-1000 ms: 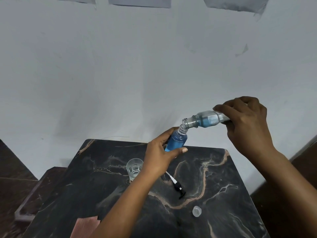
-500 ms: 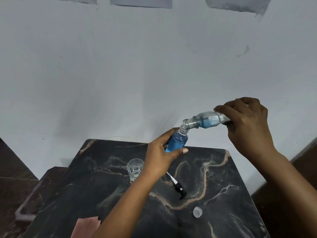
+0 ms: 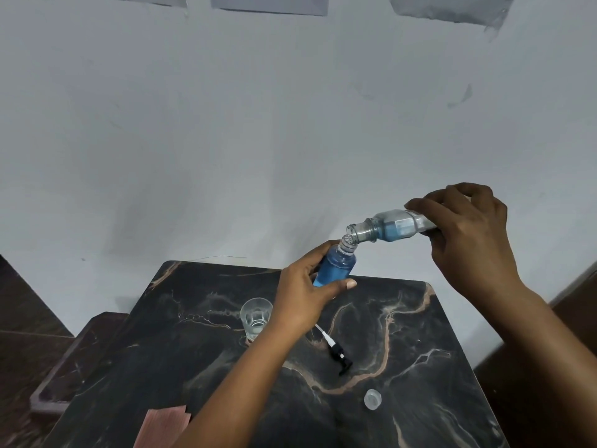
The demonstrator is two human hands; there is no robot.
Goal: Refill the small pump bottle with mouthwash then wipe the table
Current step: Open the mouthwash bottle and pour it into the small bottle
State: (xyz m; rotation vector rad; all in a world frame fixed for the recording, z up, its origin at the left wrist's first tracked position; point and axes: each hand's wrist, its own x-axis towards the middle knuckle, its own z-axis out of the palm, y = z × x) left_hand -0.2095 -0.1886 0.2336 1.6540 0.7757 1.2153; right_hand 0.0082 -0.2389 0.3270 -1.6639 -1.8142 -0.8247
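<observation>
Above a dark marbled tabletop (image 3: 403,318), a small pump bottle (image 3: 336,266) of blue liquid is gripped in the left hand (image 3: 303,299), while a tilted mouthwash bottle (image 3: 391,229), mouth at its neck, is gripped by the right hand (image 3: 468,234).

A pale grey-blue wall (image 3: 226,140) with scuffs rises behind the black marble table (image 3: 403,334), which has tan veins. Grey paper patches (image 3: 268,3) hang high above it. Dark brown floor (image 3: 19,318) lies to the table's left.
</observation>
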